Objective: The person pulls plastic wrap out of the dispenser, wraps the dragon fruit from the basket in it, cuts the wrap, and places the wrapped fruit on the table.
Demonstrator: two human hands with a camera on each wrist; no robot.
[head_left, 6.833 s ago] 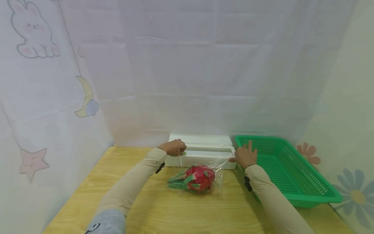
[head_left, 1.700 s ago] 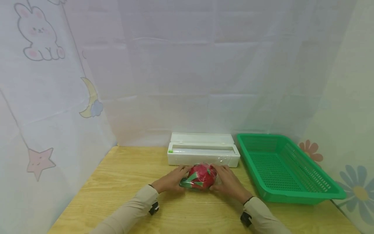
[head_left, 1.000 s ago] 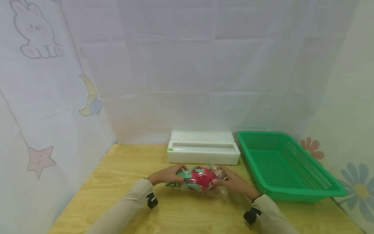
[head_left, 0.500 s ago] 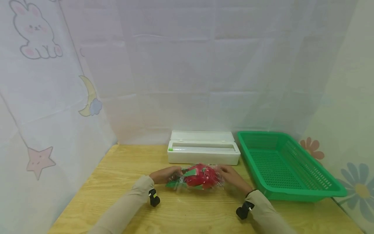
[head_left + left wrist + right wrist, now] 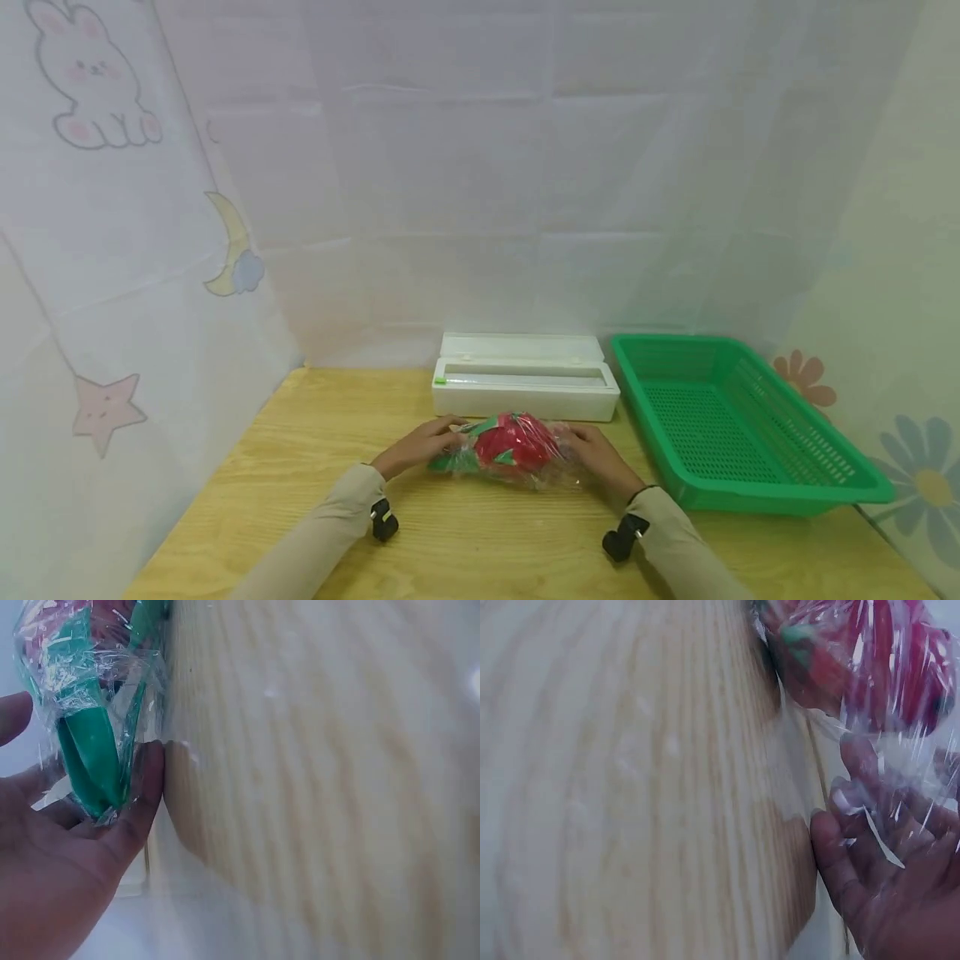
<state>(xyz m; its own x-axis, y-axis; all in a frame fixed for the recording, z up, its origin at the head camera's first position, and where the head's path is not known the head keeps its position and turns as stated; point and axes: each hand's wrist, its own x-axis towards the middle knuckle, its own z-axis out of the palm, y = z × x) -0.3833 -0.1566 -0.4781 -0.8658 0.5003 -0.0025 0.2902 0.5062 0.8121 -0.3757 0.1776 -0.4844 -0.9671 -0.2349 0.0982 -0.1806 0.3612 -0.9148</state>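
A red dragon fruit (image 5: 517, 443) with green leaf tips lies on the table between the two hands, wrapped in clear plastic wrap (image 5: 889, 742). At its leafy end, my left hand (image 5: 422, 444) holds the wrapped tips; in the left wrist view the fingers curl behind a green leaf (image 5: 91, 761), with the thumb standing apart from it. My right hand (image 5: 597, 454) holds the loose gathered wrap at the other end. In the right wrist view the film stretches across its bent fingers (image 5: 840, 859), close over the table.
Behind the fruit stands a white plastic-wrap box (image 5: 525, 406), lid raised, with a roll inside and a green slider at its left end. A green perforated basket (image 5: 772, 497) stands to the right. The wooden table (image 5: 330, 417) meets a cloth-covered wall at the back.
Earlier the hands were at the box and the wrap's edge. They then closed in on the fruit from both sides and turned it; now they are at the wrap's two ends.
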